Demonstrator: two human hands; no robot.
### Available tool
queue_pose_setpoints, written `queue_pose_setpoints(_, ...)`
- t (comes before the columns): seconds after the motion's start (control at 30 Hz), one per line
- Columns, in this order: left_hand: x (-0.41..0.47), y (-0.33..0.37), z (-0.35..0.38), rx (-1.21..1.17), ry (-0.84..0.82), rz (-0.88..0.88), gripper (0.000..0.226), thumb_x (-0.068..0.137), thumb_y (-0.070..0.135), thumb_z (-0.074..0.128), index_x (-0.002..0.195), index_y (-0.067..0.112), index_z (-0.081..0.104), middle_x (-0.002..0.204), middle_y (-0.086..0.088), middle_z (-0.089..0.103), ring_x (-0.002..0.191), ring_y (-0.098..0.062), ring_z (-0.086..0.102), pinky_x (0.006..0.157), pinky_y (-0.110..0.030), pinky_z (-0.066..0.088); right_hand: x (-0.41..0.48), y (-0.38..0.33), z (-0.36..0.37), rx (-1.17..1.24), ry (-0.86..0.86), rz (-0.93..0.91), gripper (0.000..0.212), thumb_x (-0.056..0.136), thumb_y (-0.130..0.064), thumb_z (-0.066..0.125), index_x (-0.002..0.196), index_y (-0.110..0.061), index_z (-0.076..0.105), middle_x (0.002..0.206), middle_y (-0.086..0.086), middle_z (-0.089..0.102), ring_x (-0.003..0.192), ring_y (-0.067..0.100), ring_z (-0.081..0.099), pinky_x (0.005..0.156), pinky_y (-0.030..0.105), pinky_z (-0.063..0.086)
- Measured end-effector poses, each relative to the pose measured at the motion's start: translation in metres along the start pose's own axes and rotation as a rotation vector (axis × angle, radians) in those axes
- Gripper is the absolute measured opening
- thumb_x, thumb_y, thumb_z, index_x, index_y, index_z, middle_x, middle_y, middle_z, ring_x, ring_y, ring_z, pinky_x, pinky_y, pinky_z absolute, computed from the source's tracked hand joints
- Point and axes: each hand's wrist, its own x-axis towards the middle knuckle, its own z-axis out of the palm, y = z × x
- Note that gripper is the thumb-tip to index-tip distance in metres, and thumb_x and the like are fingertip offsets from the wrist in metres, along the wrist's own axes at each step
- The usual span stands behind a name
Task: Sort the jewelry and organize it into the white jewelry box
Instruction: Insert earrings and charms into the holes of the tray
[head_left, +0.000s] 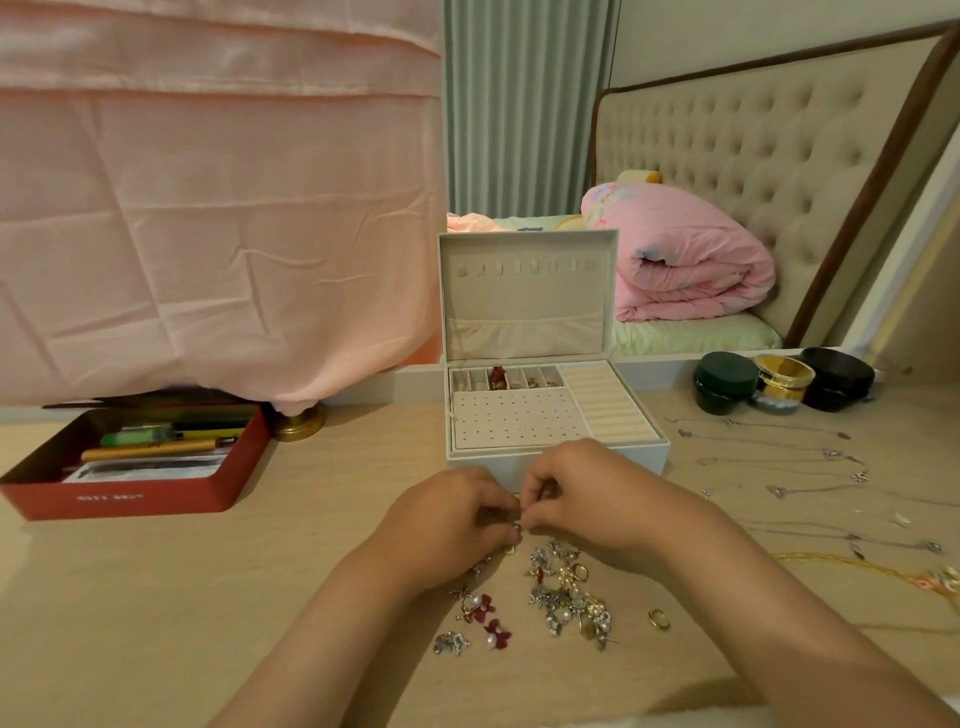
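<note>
The white jewelry box (613, 460) stands open at the table's middle, lid upright. Its back row of small compartments holds a red piece (497, 376) and a few small earrings; the dotted earring panel and the ring rolls look bare. My left hand (447, 519) and my right hand (582, 493) meet just in front of the box, fingers curled, pinching a small silver earring (516, 528) between them. Below the hands lies a pile of mixed earrings and charms (569, 597), with red flower earrings (485, 610) to its left and a gold ring (658, 618) to its right.
Several thin silver necklaces (789, 462) and a gold chain (852, 564) lie spread on the right of the table. Three round jars (724, 382) stand at the back right. A red tin (119, 493) with pens sits at the left. A pink cloth hangs behind it.
</note>
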Motion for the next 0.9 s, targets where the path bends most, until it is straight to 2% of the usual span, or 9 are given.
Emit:
queue_pose_setpoints(0.17, 0.000, -0.003, 0.001, -0.170, -0.003, -0.048, 0.030, 0.082, 0.045, 0.076, 0.111, 0.039, 0.073, 0.105, 0.020, 0.067, 0.098, 0.001, 0.060, 0.093, -0.034, 0.051, -0.003, 0.001, -0.015, 0.326, 0.051, 0.027, 0.009, 0.084, -0.014, 0.081, 0.081, -0.021, 0.075, 0.071, -0.001, 0.074, 0.051, 0.014, 0.063, 0.062, 0.037, 0.060)
queue_pose_setpoints(0.27, -0.002, 0.003, 0.003, -0.349, 0.038, -0.065, 0.026, 0.083, 0.034, 0.079, 0.109, 0.034, 0.075, 0.100, 0.018, 0.072, 0.092, 0.001, 0.065, 0.090, -0.031, 0.053, -0.002, 0.004, -0.018, 0.433, 0.075, 0.031, 0.010, 0.084, -0.009, 0.080, 0.084, -0.019, 0.078, 0.070, 0.006, 0.074, 0.049, 0.018, 0.060, 0.050, 0.026, 0.050)
queue_pose_setpoints(0.37, -0.001, 0.011, 0.001, -0.628, 0.084, -0.083, 0.018, 0.085, 0.018, 0.077, 0.103, 0.023, 0.076, 0.095, 0.005, 0.076, 0.085, -0.010, 0.070, 0.085, -0.034, 0.057, -0.004, 0.003, -0.022, 0.549, 0.065, 0.035, 0.008, 0.089, -0.010, 0.076, 0.089, -0.018, 0.078, 0.062, 0.018, 0.065, 0.041, 0.019, 0.048, 0.040, 0.022, 0.038)
queue_pose_setpoints(0.43, -0.002, 0.015, -0.003, -0.771, 0.120, -0.114, 0.015, 0.086, 0.013, 0.077, 0.100, 0.014, 0.075, 0.094, -0.007, 0.077, 0.078, -0.019, 0.069, 0.076, -0.036, 0.058, -0.006, 0.003, -0.024, 0.619, 0.056, 0.026, 0.007, 0.091, -0.010, 0.073, 0.093, -0.016, 0.077, 0.059, 0.015, 0.062, 0.039, 0.018, 0.043, 0.039, 0.022, 0.037)
queue_pose_setpoints(0.47, -0.002, 0.017, -0.004, -0.841, 0.137, -0.125, 0.014, 0.087, 0.009, 0.075, 0.100, 0.009, 0.074, 0.093, -0.012, 0.076, 0.072, -0.020, 0.068, 0.068, -0.032, 0.059, -0.006, 0.003, -0.025, 0.650, 0.058, 0.026, 0.008, 0.092, -0.010, 0.072, 0.094, -0.015, 0.077, 0.059, 0.015, 0.062, 0.040, 0.018, 0.043, 0.039, 0.021, 0.037)
queue_pose_setpoints(0.57, -0.006, 0.023, -0.008, -1.010, 0.190, -0.160, 0.012, 0.089, -0.005, 0.067, 0.100, -0.007, 0.069, 0.083, -0.016, 0.073, 0.053, -0.007, 0.060, 0.049, -0.015, 0.045, -0.006, 0.002, -0.026, 0.713, 0.069, 0.040, 0.007, 0.092, -0.009, 0.072, 0.097, -0.013, 0.075, 0.059, 0.014, 0.062, 0.045, 0.021, 0.045, 0.040, 0.022, 0.038)
queue_pose_setpoints(0.67, -0.004, 0.021, -0.012, -1.045, 0.205, -0.169, 0.011, 0.089, -0.004, 0.067, 0.098, -0.008, 0.069, 0.076, -0.008, 0.072, 0.050, -0.004, 0.055, 0.048, -0.012, 0.041, -0.005, 0.002, -0.026, 0.748, 0.085, 0.056, 0.010, 0.091, -0.004, 0.071, 0.100, -0.006, 0.072, 0.066, 0.013, 0.068, 0.050, 0.022, 0.055, 0.039, 0.023, 0.042)
queue_pose_setpoints(0.77, -0.002, 0.019, -0.019, -0.958, 0.205, -0.162, 0.007, 0.090, 0.000, 0.068, 0.095, 0.000, 0.072, 0.075, -0.005, 0.073, 0.053, -0.003, 0.055, 0.048, -0.011, 0.040, -0.004, -0.001, -0.022, 0.819, 0.094, 0.063, 0.012, 0.090, 0.001, 0.070, 0.102, -0.001, 0.069, 0.085, 0.016, 0.075, 0.055, 0.021, 0.063, 0.040, 0.027, 0.049)
queue_pose_setpoints(0.9, 0.011, 0.018, -0.036, -0.844, 0.258, -0.153, 0.007, 0.089, 0.004, 0.070, 0.096, 0.006, 0.070, 0.082, -0.014, 0.075, 0.054, -0.010, 0.059, 0.049, -0.012, 0.041, 0.003, -0.004, -0.019, 0.866, 0.128, 0.070, 0.017, 0.091, 0.004, 0.068, 0.104, -0.006, 0.074, 0.092, 0.021, 0.073, 0.055, 0.021, 0.062, 0.041, 0.027, 0.051)
